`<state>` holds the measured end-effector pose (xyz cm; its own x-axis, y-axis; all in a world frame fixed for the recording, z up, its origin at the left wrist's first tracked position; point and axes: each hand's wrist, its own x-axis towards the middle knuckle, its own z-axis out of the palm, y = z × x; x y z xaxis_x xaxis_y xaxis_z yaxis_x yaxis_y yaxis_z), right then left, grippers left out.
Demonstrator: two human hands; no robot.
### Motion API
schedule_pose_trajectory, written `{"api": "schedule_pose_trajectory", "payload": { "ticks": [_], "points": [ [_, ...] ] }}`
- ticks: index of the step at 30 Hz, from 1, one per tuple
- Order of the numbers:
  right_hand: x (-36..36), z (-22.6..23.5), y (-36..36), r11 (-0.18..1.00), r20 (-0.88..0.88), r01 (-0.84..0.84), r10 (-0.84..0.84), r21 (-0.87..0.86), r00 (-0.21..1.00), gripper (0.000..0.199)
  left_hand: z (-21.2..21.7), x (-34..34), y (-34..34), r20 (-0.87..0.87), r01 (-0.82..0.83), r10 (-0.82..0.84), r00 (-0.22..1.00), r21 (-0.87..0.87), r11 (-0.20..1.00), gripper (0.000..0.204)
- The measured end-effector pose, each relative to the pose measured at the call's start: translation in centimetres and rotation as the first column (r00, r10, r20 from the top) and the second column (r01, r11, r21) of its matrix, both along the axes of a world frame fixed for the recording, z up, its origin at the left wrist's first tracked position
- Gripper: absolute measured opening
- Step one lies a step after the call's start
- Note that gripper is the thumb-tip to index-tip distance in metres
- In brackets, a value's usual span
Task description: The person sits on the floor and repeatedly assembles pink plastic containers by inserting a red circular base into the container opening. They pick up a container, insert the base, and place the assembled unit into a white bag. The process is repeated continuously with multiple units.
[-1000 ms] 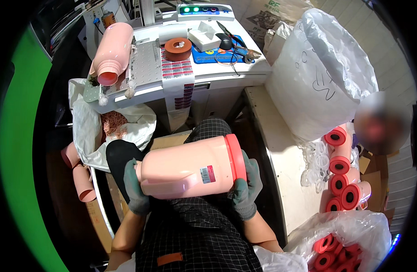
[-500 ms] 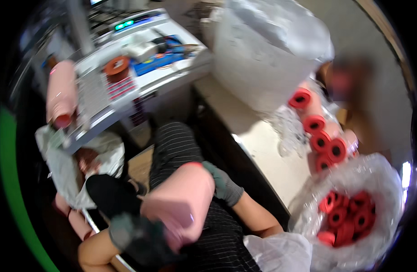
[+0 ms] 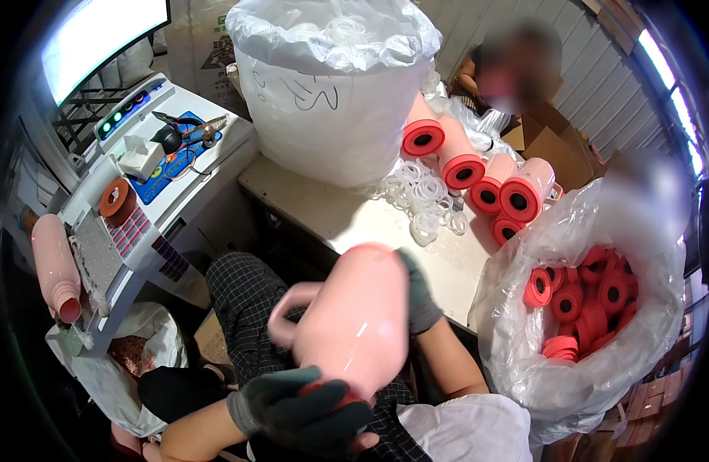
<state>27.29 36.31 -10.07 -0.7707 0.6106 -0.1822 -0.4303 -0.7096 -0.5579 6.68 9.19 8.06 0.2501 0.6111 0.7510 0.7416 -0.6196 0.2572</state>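
A glossy pink jug (image 3: 358,316) with a side handle (image 3: 289,312) is tilted over my lap, held between both hands. My left hand (image 3: 304,408), in a dark grey-green glove, curls round its lower end, where a bit of red shows between the fingers. My gloved right hand (image 3: 420,289) presses on the far right side near the upper end, which has a red rim; its fingertips are hidden behind the jug. The jug is slightly smeared by motion.
Pink jugs with red round ends (image 3: 462,171) lie on the table (image 3: 354,223) beside clear rings (image 3: 427,200) and a large white sack (image 3: 323,115). At right, a plastic bag (image 3: 508,331) holds red ring-shaped pieces (image 3: 593,300). A white bench machine (image 3: 231,142) stands left; a person (image 3: 466,77) sits beyond.
My view has swung, so the machine, sack and bag sit differently in it. The jug has turned in my hands, and its handle now shows on the left.
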Motion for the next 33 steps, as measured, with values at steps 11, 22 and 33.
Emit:
{"api": "schedule_pose_trajectory", "payload": {
  "ticks": [11,22,33],
  "points": [
    [5.2,15.9,28.6,0.588,-0.230,0.794,-0.760,0.155,0.607,0.053,-9.9,-2.8,-5.5,0.168,-0.510,0.615,0.771,-0.416,0.753,0.068],
    [-8.0,-3.1,7.5,0.752,0.496,0.019,-0.454,0.659,0.740,0.037,-22.8,-6.8,-25.3,0.276,-0.953,0.913,-0.299,-0.140,-0.270,0.047],
    [-14.2,-1.2,-9.8,0.426,0.520,-0.367,-0.327,0.827,0.789,0.029,-35.8,-10.1,-52.9,-0.034,0.113,-0.135,-0.990,-0.764,-0.635,0.082]
  ]
}}
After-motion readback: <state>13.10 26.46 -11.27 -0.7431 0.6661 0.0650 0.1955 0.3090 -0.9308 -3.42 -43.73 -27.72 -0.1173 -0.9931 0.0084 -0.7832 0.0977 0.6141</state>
